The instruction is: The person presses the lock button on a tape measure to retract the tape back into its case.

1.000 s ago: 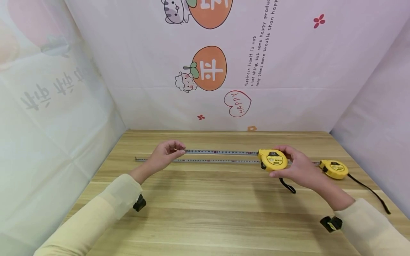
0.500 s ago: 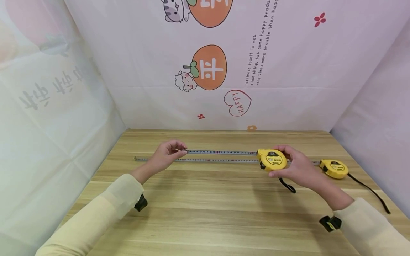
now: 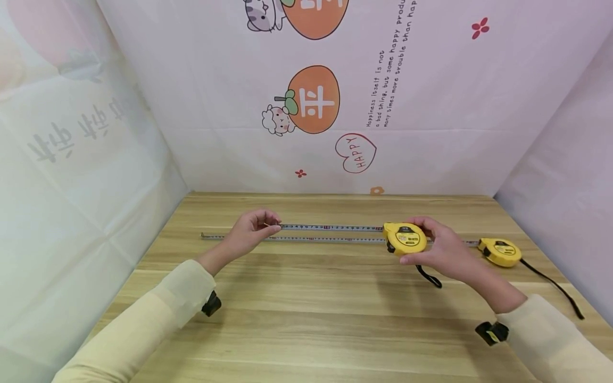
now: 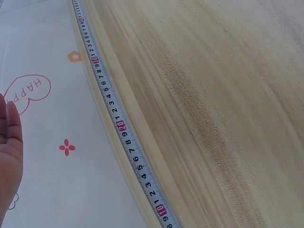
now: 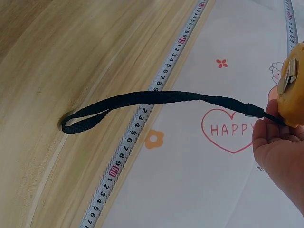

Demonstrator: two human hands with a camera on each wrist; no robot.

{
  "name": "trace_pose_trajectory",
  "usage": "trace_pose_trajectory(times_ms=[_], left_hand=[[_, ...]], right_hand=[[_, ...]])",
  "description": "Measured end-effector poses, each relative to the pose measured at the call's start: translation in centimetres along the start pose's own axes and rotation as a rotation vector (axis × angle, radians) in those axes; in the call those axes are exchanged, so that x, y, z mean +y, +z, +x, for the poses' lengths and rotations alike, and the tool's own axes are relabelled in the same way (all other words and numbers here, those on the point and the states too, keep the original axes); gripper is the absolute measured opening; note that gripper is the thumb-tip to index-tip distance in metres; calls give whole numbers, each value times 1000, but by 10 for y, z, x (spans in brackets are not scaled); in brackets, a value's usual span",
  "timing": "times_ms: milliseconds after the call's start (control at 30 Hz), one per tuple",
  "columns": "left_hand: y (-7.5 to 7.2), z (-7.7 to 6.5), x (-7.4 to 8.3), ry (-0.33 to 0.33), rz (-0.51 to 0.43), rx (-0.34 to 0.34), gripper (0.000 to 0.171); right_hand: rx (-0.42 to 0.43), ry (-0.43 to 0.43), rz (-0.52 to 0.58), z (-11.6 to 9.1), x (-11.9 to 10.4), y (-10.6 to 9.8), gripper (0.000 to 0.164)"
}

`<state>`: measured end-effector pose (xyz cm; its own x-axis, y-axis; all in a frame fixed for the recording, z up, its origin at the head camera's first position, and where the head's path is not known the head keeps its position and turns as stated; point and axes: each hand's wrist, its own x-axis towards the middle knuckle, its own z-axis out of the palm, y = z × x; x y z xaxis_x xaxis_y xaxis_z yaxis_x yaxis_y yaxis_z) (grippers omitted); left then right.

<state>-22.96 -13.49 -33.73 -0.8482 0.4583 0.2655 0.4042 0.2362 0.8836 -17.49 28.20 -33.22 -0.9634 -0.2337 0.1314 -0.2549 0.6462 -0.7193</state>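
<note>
My right hand (image 3: 445, 250) grips a yellow tape measure (image 3: 406, 238) by its right end, above the table. From it a short blade (image 3: 335, 228) runs left to my left hand (image 3: 251, 231), whose thumb and fingers pinch its end. Just behind the held case, a second yellow tape measure (image 3: 500, 252) lies on the table at the right. Its longer blade (image 3: 230, 238) is drawn out leftward, nearly parallel to the held one. A black strap (image 5: 152, 97) hangs from the held case in the right wrist view. The left wrist view cuts off the left fingers (image 4: 14, 123).
The wooden table (image 3: 306, 319) meets a printed white cloth wall (image 3: 215, 159) at the back. Cloth also stands along both sides. Another black strap (image 3: 551, 279) trails from the lying tape measure toward the table's right edge.
My left hand has shifted slightly right and the held case slightly left. The blade between them looks a little shorter. The lying tape measure has stayed put.
</note>
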Motion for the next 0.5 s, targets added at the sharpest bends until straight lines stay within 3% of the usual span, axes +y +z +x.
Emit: trace_pose_trajectory(times_ms=[67,300,500], left_hand=[[0,0,0,-3,-1,-2,11],[-2,6,-25,-20,1,3,14],[-1,6,-24,-12,-3,3,16]], right_hand=[[-4,1,16,0,-1,0,82],[-8,-10,40,2,-2,1,80],[-15,-12,47,3,-4,2,80]])
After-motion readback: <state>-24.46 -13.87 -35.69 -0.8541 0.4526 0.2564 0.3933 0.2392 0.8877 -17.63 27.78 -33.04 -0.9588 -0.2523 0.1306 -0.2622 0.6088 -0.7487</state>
